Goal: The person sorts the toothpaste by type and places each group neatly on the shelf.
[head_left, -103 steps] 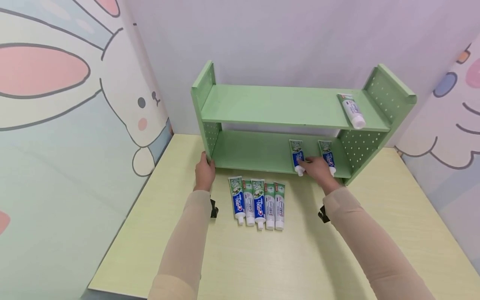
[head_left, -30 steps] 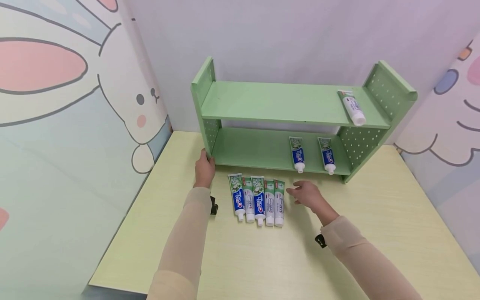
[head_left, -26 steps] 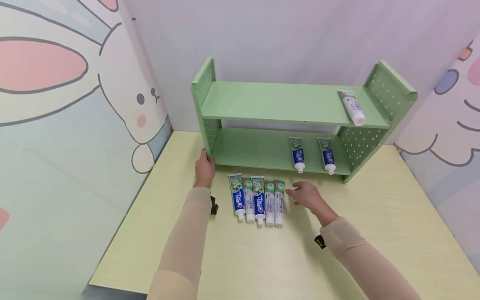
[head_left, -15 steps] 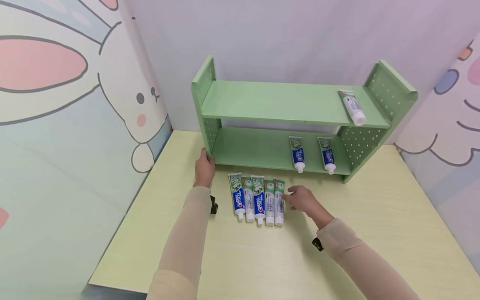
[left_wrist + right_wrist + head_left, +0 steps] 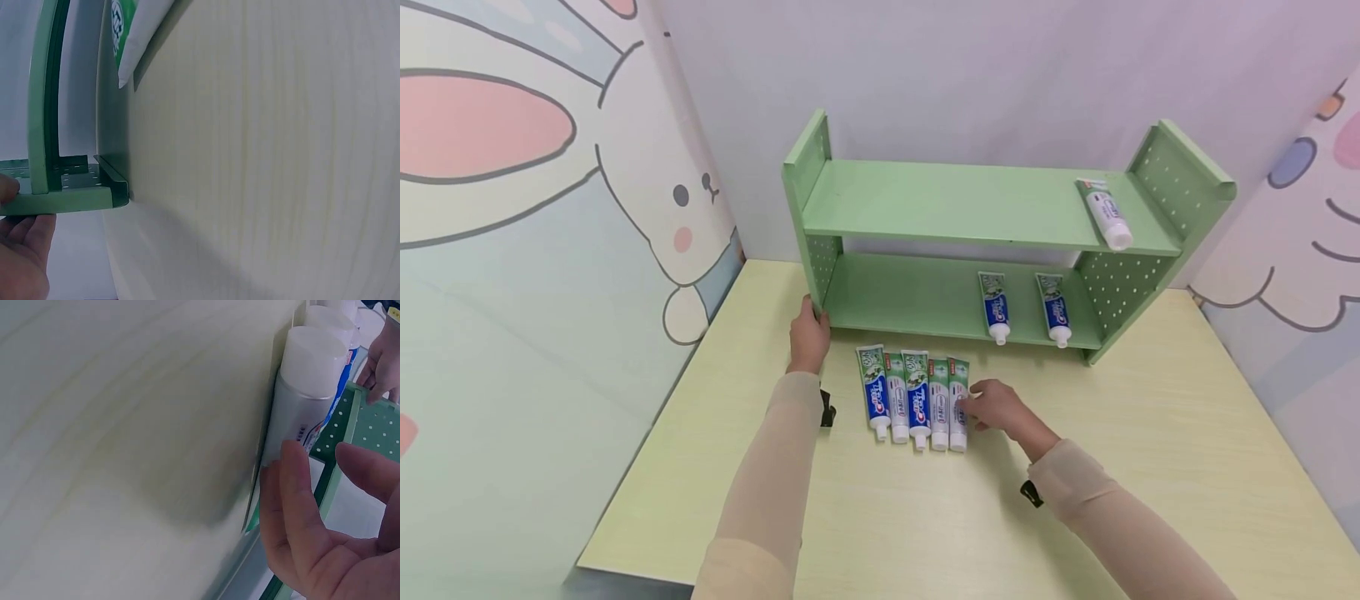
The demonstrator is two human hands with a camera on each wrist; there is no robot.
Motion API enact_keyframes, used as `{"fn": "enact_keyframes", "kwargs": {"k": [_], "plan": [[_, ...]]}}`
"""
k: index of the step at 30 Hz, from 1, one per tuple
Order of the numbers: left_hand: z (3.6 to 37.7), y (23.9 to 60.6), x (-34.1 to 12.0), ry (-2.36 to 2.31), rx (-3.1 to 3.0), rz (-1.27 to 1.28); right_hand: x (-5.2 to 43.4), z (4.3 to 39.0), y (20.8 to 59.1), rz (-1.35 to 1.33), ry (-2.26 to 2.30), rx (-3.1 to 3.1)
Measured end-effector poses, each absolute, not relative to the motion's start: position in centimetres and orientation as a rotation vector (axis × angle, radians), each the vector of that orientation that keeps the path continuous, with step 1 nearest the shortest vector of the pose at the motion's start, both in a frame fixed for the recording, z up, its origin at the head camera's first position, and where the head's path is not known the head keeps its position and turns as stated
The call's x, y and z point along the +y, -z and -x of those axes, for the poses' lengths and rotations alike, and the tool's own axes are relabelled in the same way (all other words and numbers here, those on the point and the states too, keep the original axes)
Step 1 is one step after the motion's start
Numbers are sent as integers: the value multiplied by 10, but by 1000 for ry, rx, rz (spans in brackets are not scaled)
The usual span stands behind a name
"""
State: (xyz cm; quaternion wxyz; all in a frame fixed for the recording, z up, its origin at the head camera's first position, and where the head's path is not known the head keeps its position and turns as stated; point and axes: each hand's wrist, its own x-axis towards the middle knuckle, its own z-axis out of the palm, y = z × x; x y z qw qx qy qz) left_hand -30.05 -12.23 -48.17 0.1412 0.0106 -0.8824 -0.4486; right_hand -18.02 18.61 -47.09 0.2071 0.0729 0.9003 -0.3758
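Note:
My left hand grips the lower left side of a green two-tier shelf; the left wrist view has thumb and fingers on either side of its panel. Over at the row of tubes, my right hand reaches the rightmost white-and-green toothpaste tube. In the right wrist view its fingertips lie right at that tube's side, with the thumb held apart. Left of it lie another white tube, a blue-and-green Crest tube, a third white tube and an outer Crest tube.
Two Crest tubes, one mid-right and one farther right, lie on the lower tier, caps forward. A white toothpaste tube lies on the upper tier's right end. The shelf stands at the back of a pale wooden table against the wall.
My right hand has let go of the Crest tube on the lower tier and come down and left to the rightmost tube in the row. The left hand still holds the shelf.

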Motion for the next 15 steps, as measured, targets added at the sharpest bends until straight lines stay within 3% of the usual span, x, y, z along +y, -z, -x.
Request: {"fn": "enact_keyframes", "kwargs": {"k": [15], "plan": [[301, 481, -122, 1300, -2555, -43, 177, 178, 480, -255, 1040, 2475]]}}
